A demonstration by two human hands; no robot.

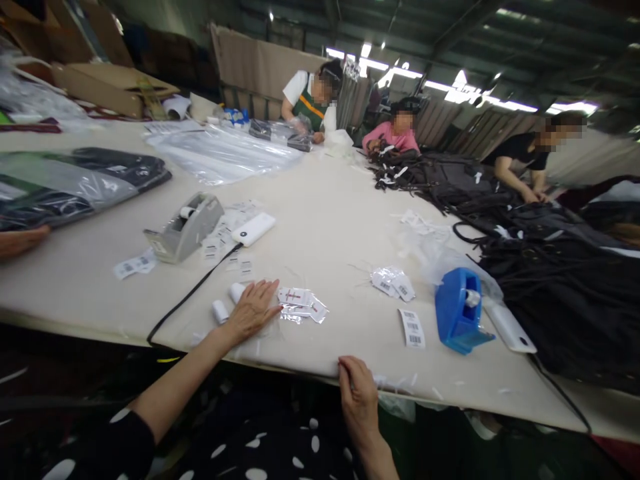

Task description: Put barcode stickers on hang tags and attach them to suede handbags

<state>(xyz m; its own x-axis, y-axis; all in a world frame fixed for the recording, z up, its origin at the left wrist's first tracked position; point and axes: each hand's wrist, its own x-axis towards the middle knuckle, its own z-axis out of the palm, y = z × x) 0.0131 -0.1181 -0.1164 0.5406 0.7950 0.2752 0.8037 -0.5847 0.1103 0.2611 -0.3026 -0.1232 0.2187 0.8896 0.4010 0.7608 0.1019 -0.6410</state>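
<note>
My left hand (253, 310) lies flat on the table with its fingers stretched out, fingertips beside a small pile of white hang tags (303, 305) in shiny clear plastic. Two small white rolls (220, 312) are close by its wrist side. At the table's front edge rests my right hand (359, 393), its fingers bent together; whether anything is in them is hidden. Beyond it lie a second group of tags (393, 283) and a strip of barcode labels (412, 329). A blue tape dispenser (459, 311) stands to the right of these.
A grey tape dispenser (187, 227), barcode stickers (217, 240) and a white corded device (254, 229) sit left of centre. Dark garments (560, 287) are heaped on the right. Plastic-wrapped garments (80, 183) lie on the left, near another person's hand (23, 241). Several people work across the table.
</note>
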